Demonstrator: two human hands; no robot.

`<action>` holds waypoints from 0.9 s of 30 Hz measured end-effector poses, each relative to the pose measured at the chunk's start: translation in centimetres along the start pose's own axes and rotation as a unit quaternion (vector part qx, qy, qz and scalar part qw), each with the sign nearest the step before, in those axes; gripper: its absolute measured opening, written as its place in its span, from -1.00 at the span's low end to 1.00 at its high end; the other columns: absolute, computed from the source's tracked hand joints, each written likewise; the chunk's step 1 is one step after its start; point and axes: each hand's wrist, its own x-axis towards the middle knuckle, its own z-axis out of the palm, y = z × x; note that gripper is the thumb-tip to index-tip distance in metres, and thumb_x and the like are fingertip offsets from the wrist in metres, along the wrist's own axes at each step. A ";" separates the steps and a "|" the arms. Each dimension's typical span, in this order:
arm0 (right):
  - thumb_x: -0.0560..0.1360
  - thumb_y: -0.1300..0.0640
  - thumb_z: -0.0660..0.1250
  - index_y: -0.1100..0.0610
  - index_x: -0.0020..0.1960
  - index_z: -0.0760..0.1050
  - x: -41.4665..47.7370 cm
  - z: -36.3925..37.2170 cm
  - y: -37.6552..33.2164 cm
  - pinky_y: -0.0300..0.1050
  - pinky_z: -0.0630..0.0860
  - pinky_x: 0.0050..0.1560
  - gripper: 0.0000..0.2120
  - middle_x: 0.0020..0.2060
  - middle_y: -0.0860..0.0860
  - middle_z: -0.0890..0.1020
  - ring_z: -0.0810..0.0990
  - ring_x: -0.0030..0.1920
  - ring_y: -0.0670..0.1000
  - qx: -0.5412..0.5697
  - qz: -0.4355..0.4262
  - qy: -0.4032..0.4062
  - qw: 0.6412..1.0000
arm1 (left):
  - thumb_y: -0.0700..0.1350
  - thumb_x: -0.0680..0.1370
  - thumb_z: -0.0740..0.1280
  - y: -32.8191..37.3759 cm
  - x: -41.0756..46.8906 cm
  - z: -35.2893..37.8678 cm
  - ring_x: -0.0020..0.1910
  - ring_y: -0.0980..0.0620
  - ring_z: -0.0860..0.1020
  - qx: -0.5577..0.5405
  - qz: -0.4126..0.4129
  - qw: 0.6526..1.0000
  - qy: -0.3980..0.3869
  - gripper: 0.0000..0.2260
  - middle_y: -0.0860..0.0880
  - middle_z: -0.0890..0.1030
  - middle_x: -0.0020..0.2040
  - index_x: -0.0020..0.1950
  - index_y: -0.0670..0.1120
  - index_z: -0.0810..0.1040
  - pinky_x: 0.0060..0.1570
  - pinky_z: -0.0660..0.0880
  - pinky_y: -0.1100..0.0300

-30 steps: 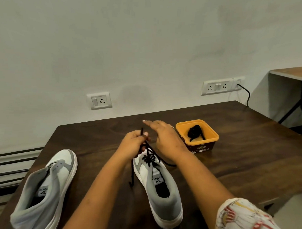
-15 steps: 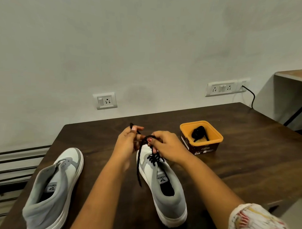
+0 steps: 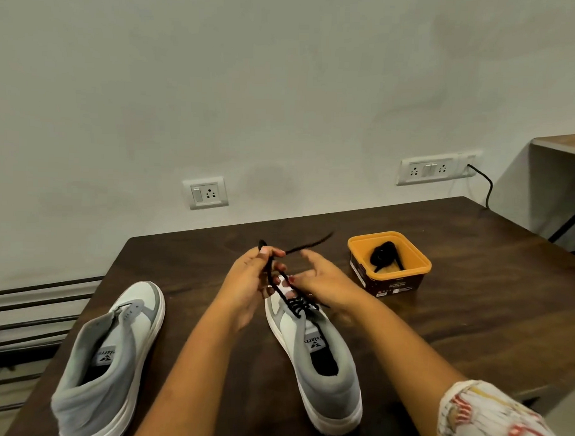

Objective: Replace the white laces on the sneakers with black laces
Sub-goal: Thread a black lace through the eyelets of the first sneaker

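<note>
Half a second ago both hands were bunched together over the toe of the sneaker being laced, with a loose end of lace hanging down its left side. That end now streaks, blurred, toward the table's (image 3: 472, 306) far edge, and the hands have drawn slightly apart. I read this as a length of the black lace (image 3: 296, 305) being pulled through an eyelet to take up slack. The left hand (image 3: 251, 278) pinches the lace between thumb and fingertips, holding it raised above the toe. The right hand (image 3: 326, 279) has its forefinger stretched out, and its lower fingertips lie at the strand just beside the toe. I cannot tell whether they grip it. The half-laced sneaker (image 3: 320, 359) stands in the middle of the table, heel toward the near edge. Black crossings cover only the eyelets nearest the toe, so the upper rows probably remain to be threaded. The unlaced sneaker (image 3: 112, 352) sits by the near left corner with empty eyelets and no white lace showing. An orange tub (image 3: 388, 283) toward the right edge, nearer the far side, holds a coiled spare black lace (image 3: 384, 254), presumably meant for the unlaced shoe. A patterned sleeve (image 3: 487, 420) shows at the lower right. The task seems well short of halfway.
</note>
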 end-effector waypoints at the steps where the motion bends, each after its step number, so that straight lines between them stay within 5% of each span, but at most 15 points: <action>1: 0.53 0.21 0.34 0.05 0.56 0.01 -0.2 0.0 -0.2 -0.25 0.54 -0.05 -0.27 0.00 0.09 0.67 0.65 -0.01 0.00 -0.040 -0.012 0.007 0.999 | -0.06 0.65 0.11 0.0 0.0 0.0 -0.36 0.09 0.43 0.019 0.005 1.000 -0.002 -0.72 0.01 0.54 -0.32 -0.07 -0.07 0.59 -0.28 0.35 0.23; 5: 0.43 0.18 0.46 0.01 0.55 0.06 -0.2 0.1 -0.4 -0.27 0.46 -0.10 -0.17 -0.16 0.04 0.60 0.58 -0.11 -0.06 -0.159 -0.069 0.070 0.982 | -0.06 0.66 0.11 0.0 0.2 0.3 -0.43 0.16 0.33 0.080 0.035 0.996 0.007 -0.72 0.05 0.43 -0.38 0.00 -0.04 0.62 -0.36 0.29 0.32; 11: 0.53 0.28 0.29 0.11 0.16 0.61 -0.5 0.8 -0.7 -0.36 0.38 -0.14 -0.75 -0.13 -0.09 0.60 0.52 -0.08 -0.11 -0.227 -0.141 0.036 0.963 | -0.12 0.65 0.13 0.0 -0.2 0.7 -0.53 0.21 0.25 0.115 0.072 0.990 0.030 -0.75 0.00 0.31 -0.40 0.10 -0.09 0.60 -0.53 0.23 0.43; 14: 0.52 0.33 0.27 0.20 -0.14 0.66 0.0 1.0 -0.2 -0.18 0.41 -0.12 -0.80 -0.25 0.08 0.60 0.53 -0.20 0.08 -0.156 -0.134 0.063 0.977 | -0.11 0.65 0.13 0.1 -0.1 0.6 -0.55 0.22 0.27 0.121 0.072 0.990 0.028 -0.74 -0.01 0.32 -0.41 0.11 -0.11 0.61 -0.54 0.22 0.43; 17: 0.49 0.36 0.32 0.28 -0.11 0.59 0.2 0.6 0.3 -0.01 0.51 -0.05 -0.92 -0.24 0.11 0.60 0.54 -0.19 0.01 -0.040 -0.110 0.023 0.993 | -0.13 0.65 0.15 -0.2 0.1 0.5 -0.52 0.21 0.31 0.120 0.052 0.991 0.041 -0.75 0.02 0.40 -0.42 0.07 -0.12 0.63 -0.54 0.25 0.43; 20: 0.51 0.25 0.36 0.18 -0.07 0.53 0.1 0.6 0.3 -0.06 0.55 0.02 -0.97 -0.20 0.06 0.61 0.58 -0.18 -0.04 0.044 -0.101 -0.003 0.994 | -0.15 0.64 0.16 -0.3 0.2 0.6 -0.52 0.19 0.35 0.104 0.036 0.992 0.057 -0.75 0.02 0.48 -0.39 0.04 -0.13 0.63 -0.53 0.28 0.40; 27: 0.64 0.01 0.12 0.04 -0.03 0.51 0.2 -0.8 -0.1 -0.22 0.43 -0.21 -0.78 -0.05 -0.05 0.60 0.53 -0.13 -0.10 0.108 -0.027 0.144 0.983 | -0.09 0.64 0.16 -0.3 0.2 1.0 -0.26 0.06 0.48 0.003 -0.005 0.997 0.081 -0.75 -0.01 0.58 -0.18 -0.04 -0.02 0.63 -0.29 0.36 0.22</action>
